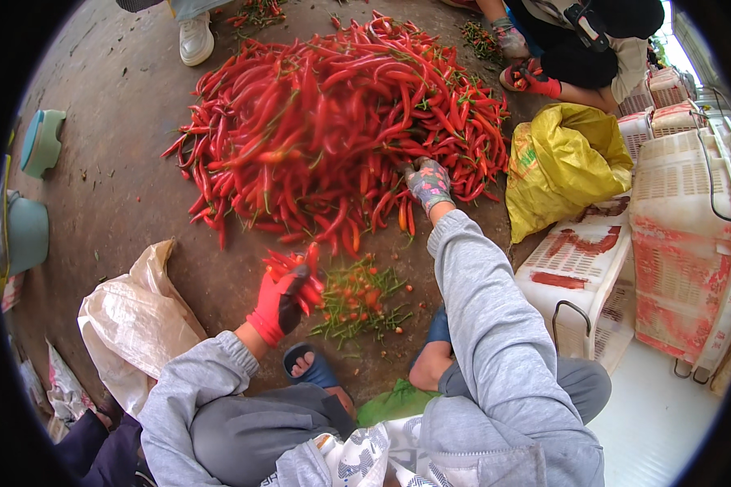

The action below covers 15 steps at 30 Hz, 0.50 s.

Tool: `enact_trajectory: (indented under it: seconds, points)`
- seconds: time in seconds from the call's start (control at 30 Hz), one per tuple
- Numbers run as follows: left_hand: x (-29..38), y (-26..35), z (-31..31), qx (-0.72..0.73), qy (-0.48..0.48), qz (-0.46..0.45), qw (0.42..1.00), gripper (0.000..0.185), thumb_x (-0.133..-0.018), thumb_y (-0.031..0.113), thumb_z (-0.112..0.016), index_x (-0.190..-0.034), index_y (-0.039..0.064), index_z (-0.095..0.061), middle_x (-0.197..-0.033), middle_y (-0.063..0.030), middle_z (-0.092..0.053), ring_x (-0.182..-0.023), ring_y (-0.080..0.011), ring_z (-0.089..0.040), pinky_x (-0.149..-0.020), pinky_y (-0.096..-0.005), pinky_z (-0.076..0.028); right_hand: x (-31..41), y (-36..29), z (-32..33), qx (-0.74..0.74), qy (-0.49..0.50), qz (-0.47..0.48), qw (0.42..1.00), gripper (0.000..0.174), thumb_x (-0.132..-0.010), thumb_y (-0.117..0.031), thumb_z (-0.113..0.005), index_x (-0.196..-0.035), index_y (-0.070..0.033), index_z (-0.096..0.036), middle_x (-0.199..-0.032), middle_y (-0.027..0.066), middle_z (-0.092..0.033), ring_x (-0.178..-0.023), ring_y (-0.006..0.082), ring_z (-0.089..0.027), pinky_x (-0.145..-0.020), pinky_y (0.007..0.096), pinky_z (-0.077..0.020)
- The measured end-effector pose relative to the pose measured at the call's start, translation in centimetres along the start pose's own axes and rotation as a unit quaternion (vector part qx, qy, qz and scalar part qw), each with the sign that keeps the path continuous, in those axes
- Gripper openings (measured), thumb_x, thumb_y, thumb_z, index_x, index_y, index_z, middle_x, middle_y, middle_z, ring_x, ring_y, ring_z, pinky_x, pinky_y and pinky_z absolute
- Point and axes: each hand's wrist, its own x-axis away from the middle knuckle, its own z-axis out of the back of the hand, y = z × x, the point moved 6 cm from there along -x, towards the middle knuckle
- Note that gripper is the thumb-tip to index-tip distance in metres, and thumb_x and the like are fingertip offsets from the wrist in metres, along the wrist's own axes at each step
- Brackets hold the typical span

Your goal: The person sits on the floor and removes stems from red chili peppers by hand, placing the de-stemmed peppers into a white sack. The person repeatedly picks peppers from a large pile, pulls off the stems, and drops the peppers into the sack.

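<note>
A large heap of red chili peppers (341,122) lies on the floor in front of me, its middle blurred in the view. My left hand (280,298), in a red glove with a dark palm, grips a bunch of red chilies (286,268) short of the heap's near edge. In a grey floral glove, my right hand (427,181) reaches into the heap's near right side. Its fingertips are partly hidden among the peppers, so its grip cannot be made out. Between my feet and the heap sits a small pile of green stems and pepper tops (359,301).
A yellow woven sack (563,161) and white plastic crates (575,262) stand at right. A pale sack (137,322) slumps at left, beyond it a small stool (42,143) and a bucket (27,234). A gloved co-worker (585,67) crouches at upper right; another person's shoe (195,39) shows upper left.
</note>
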Motion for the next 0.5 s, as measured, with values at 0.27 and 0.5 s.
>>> enact_trajectory:
  seconds: [0.27, 0.5]
  points:
    - [0.0, -1.1, 0.6, 0.051, -0.020, 0.053, 0.997, 0.039, -0.097, 0.020, -0.059, -0.131, 0.004, -0.049, -0.110, -0.0158, -0.065, -0.094, -0.0275, -0.064, -0.086, -0.0432, -0.053, 7.9, -0.2, 4.0, -0.157, 0.120, 0.097, 0.975, 0.027, -0.092, -0.026, -0.060, -0.091, -0.001, -0.071, -0.086, 0.0193, -0.069, -0.079, 0.0367, -0.066, -0.071, 0.0447, -0.0510]
    - [0.4, -0.5, -0.8, 0.022, -0.061, 0.070, 0.995, 0.035, -0.097, 0.025, -0.062, -0.126, 0.005, -0.059, -0.092, -0.0035, -0.065, -0.083, -0.0128, -0.061, -0.077, -0.0279, -0.049, 20.1, -7.2, 5.8, -0.295, 0.056, 0.360, 0.883, 0.014, -0.080, -0.012, -0.067, -0.094, -0.008, -0.066, -0.082, 0.0062, -0.059, -0.082, 0.0248, -0.060, -0.062, 0.0378, -0.0484]
